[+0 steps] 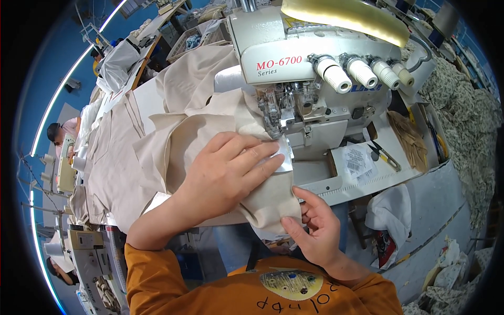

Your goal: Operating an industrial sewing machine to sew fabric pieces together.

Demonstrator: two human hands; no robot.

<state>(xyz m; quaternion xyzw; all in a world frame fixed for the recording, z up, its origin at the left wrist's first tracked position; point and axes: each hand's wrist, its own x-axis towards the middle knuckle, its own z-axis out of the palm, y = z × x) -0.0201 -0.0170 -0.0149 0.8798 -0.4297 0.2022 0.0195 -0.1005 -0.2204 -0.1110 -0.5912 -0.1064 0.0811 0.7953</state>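
Note:
A white overlock sewing machine stands ahead of me, its presser foot down by the edge of a beige fabric piece. My left hand lies flat over the cloth, fingers stretched toward the presser foot and the shiny metal plate. At the cloth's near right corner, my right hand pinches the edge between thumb and forefinger. The fabric spreads leftward in loose folds across the table. The needle is too small to make out.
Thread snips and a white labelled packet lie right of the machine. Beyond them are a brown cloth and a heap of patterned fabric. More beige pieces cover the table's left. Other people work at machines far left.

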